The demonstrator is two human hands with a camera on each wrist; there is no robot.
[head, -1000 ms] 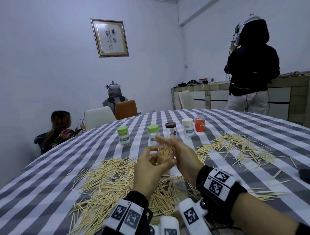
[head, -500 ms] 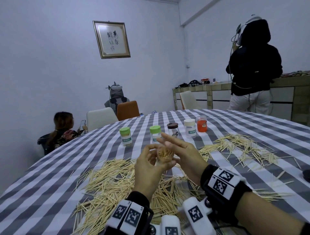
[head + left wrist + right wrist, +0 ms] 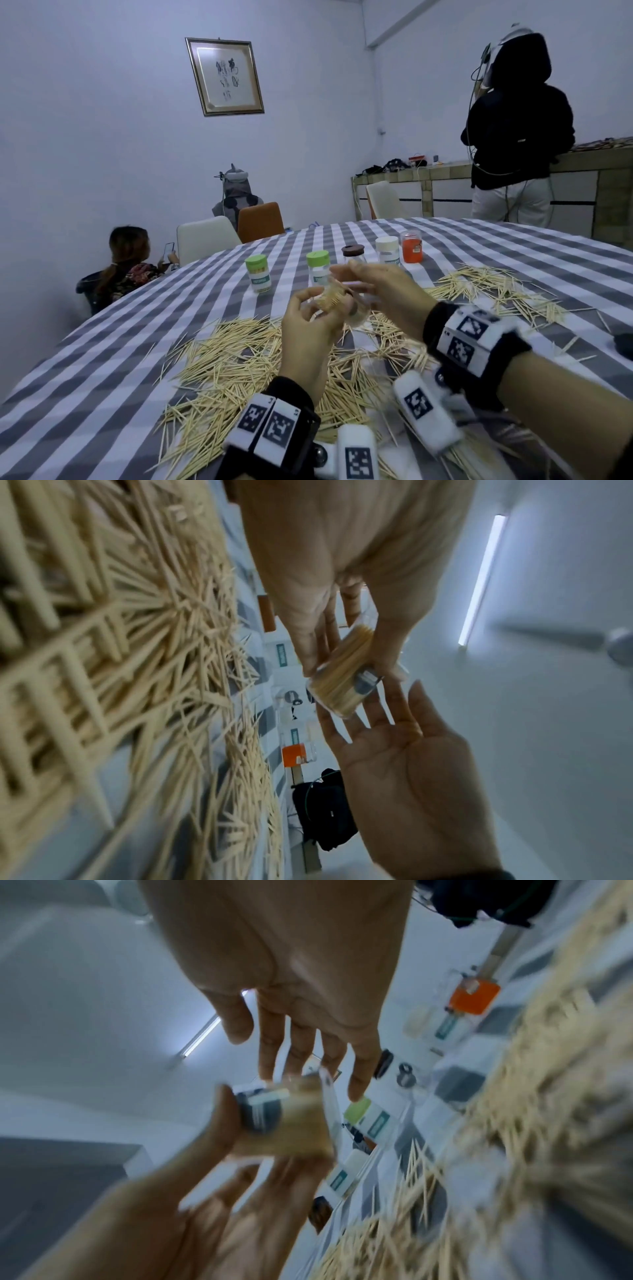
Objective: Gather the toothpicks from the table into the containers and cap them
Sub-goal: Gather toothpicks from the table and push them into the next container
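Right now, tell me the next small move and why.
Probably tap the toothpicks down with the open right hand so a cap can fit: the left hand holds the clear jar packed full and uncapped, while heaps remain on the table.

Toothpicks point(image 3: 239, 370): pale wood, matt, dry-looking. Held container point(image 3: 342, 688): clear plastic, glossy, smooth. Far containers point(image 3: 258, 274): clear plastic, paper labels, matt coloured caps. Tablecloth point(image 3: 102, 394): grey-white checked cloth, matt. Picture frame point(image 3: 226, 76): glossy, metallic-looking edge.
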